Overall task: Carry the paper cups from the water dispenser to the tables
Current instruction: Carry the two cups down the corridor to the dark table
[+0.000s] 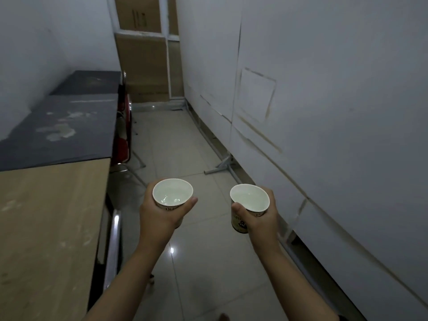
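— Head view, from the left: what's there?
— Pale wooden surface (pixel 46 228), then dark grey surfaces (pixel 60 133) along the wall.
— And the hands?
— Left hand (pixel 159 216) has its grip wrapped round a white paper cup holding clear liquid (pixel 172 193); its dark print is too blurred to read. Right hand (pixel 264 218) clasps a second white paper cup with brown printed sides (pixel 249 201), lettering illegible. Both are upright above the tiled floor (pixel 203 262).
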